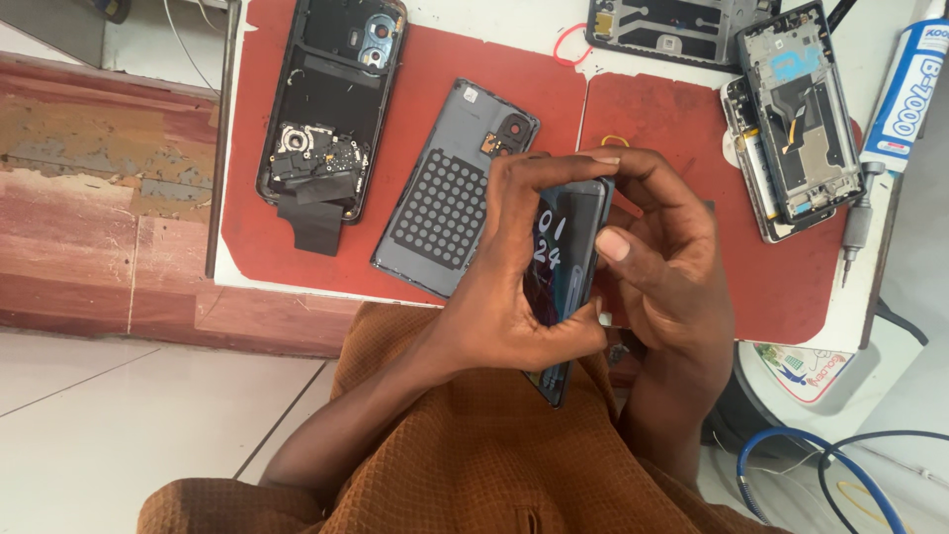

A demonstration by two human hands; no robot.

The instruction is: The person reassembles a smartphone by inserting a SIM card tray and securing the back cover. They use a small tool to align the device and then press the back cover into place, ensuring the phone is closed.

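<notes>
The person held a flat, shiny phone (565,267) in both hands, just above the front edge of the surface (633,44). Its glass screen was lit. The left hand (514,287) wrapped over the phone from the left side, with fingers curled across the top and the thumb under the lower part. The right hand (667,267) cupped the right edge, and its thumb pressed flat on the side of the glass. Both grips were closed tight around the phone.

Two soft red mats (425,69) lay on the white surface. On the left mat sat an opened black phone body (331,109) with small metal parts showing inside. Just beside the hands lay a grey back cover (450,193) with rows of round dots on it. On the right mat rested another opened phone frame (796,114), and a long white glue tube (905,94) lay at the far right. The person wore a rough brown woven shirt (474,445).
</notes>
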